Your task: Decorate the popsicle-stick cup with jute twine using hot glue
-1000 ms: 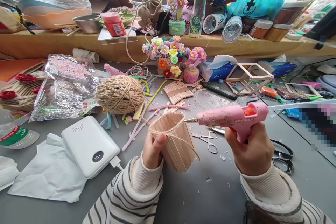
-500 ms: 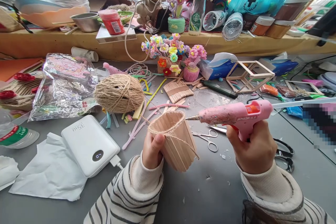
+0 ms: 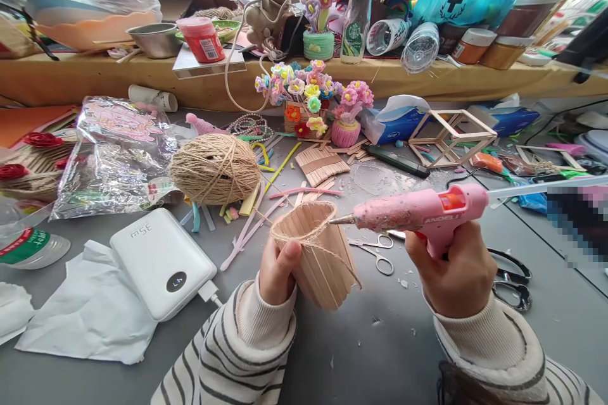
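Note:
My left hand (image 3: 277, 269) is closed around the left side of a cup made of wooden sticks (image 3: 323, 269), tilted above the grey table. Twine (image 3: 304, 240) runs round the cup's rim, and a loose end hangs down its front. In my right hand (image 3: 456, 266) is a pink glue gun (image 3: 418, 212), gripped by its handle. The gun's metal nozzle points left, at the twine on the right side of the rim. Behind and left of the cup lies a ball of twine (image 3: 215, 169).
Small scissors (image 3: 377, 253) lie right of the cup, and black-handled scissors (image 3: 515, 285) beside my right wrist. A white power bank (image 3: 164, 264) rests at the left. Further back are a stick bundle (image 3: 322, 164), yarn flowers (image 3: 308, 92) and a wooden frame (image 3: 451, 136).
My right hand has moved slightly left with the glue gun, bringing the nozzle to the cup's rim. My left hand and the cup have barely moved.

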Tool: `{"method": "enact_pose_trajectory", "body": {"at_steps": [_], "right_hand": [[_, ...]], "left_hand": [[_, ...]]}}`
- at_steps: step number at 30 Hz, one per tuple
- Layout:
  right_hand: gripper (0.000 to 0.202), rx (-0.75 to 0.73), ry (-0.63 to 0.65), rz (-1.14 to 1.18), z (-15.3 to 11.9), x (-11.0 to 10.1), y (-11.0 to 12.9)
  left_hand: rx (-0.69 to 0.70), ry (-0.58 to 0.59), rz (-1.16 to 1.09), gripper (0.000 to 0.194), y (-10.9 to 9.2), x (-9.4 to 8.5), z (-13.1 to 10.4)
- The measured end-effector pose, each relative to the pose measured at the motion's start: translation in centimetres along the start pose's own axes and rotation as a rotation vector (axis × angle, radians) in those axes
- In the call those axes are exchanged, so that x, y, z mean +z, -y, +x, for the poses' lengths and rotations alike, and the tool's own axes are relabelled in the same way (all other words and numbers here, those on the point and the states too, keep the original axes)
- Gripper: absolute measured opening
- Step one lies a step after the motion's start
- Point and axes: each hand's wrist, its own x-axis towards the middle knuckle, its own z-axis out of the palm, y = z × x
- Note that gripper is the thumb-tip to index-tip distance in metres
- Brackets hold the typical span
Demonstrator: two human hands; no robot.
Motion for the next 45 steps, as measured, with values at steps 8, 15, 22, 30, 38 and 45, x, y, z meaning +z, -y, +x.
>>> {"method": "enact_pose_trajectory", "body": {"at_steps": [8, 15, 22, 30, 38, 45], "right_hand": [[0.02, 0.01, 0.007, -0.063, -0.03, 0.01, 0.0], [0.017, 0.017, 0.001, -0.018, 0.28, -0.09, 0.06], [0.016, 0.02, -0.004, -0.024, 0.17, -0.05, 0.03], [0.017, 0.01, 0.004, -0.026, 0.16, -0.07, 0.03], [0.014, -0.001, 0.003, -0.023, 0.11, -0.06, -0.15], [0.016, 0.01, 0.005, -0.044, 0.05, -0.13, -0.17]], "left_hand": [[0.002, -0.008, 0.002, 0.064, -0.05, -0.06, -0.04], [0.007, 0.015, -0.006, 0.058, -0.42, 0.09, -0.12], [0.013, -0.036, -0.043, 0.059, -0.65, 0.38, -0.45], [0.015, -0.026, -0.053, 0.058, -0.61, 0.47, -0.7], [0.011, -0.051, -0.07, 0.057, -0.65, 0.59, -0.82], [0.027, -0.046, -0.051, 0.058, -0.62, 0.53, -0.7]]}}
